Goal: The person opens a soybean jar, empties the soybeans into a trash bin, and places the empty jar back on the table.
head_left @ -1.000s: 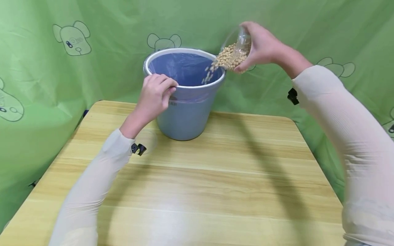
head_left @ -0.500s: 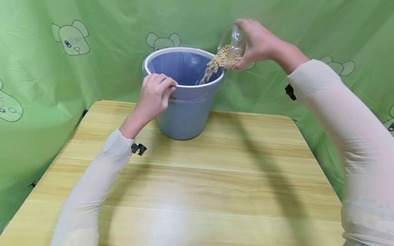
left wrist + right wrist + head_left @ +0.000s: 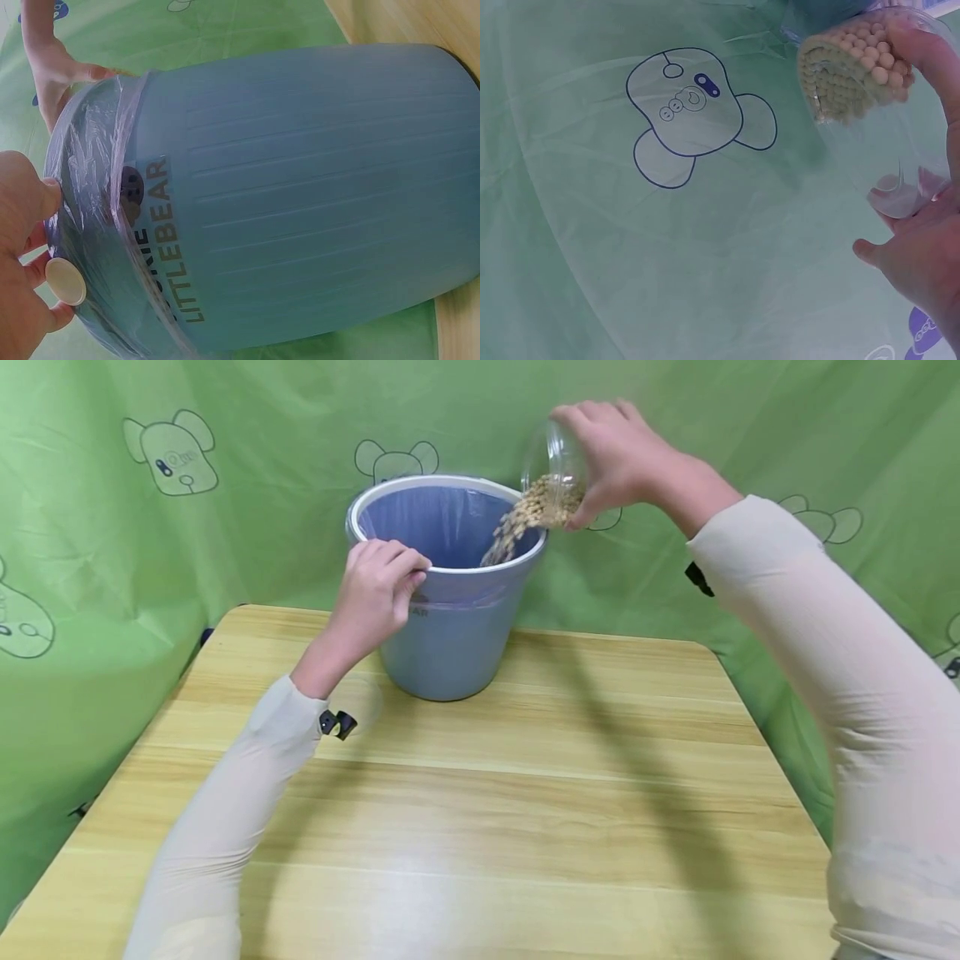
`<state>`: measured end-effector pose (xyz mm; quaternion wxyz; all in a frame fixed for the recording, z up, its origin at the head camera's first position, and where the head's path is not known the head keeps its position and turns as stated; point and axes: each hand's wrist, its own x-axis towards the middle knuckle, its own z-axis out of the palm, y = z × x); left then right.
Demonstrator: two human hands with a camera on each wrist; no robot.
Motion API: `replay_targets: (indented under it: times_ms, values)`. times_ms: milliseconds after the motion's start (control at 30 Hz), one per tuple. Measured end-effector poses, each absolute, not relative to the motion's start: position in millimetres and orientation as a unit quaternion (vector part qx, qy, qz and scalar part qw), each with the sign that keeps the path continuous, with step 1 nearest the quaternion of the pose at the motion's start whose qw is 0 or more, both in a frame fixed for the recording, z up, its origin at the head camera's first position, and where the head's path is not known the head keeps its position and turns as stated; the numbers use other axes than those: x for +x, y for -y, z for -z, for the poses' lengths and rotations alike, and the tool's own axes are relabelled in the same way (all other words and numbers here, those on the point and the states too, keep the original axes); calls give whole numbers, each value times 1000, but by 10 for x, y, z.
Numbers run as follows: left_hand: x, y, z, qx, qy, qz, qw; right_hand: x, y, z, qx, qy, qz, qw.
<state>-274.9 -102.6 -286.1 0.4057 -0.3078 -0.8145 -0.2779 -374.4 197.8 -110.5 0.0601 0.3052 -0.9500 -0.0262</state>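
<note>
My left hand grips the near-left rim of a blue-grey bin, thumb outside, fingers over the edge. A clear plastic liner is folded down over the rim, and a cream oval disc shows beside those fingers in the left wrist view. Above the bin's right side, my right hand holds a clear plastic jar tipped on its side, mouth toward the bin. Soybeans stream from the mouth into the bin; more of them lie inside the jar. The bin's bottom is hidden.
The bin stands at the back of a wooden table, near its far edge. A faint clear disc lies on the table by the left wrist. A green curtain with printed bear heads hangs behind.
My right hand has moved a little left with the jar, which holds fewer soybeans as they pour out in a thicker stream. The left hand and bin have stayed in place.
</note>
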Motion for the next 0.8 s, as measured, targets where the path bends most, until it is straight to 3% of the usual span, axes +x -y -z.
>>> replay_targets:
  times_ms: [800]
  values:
    - [-2762,1061,2869,-306,813,278,409,-3678,-1742,1168,358,911,154,134]
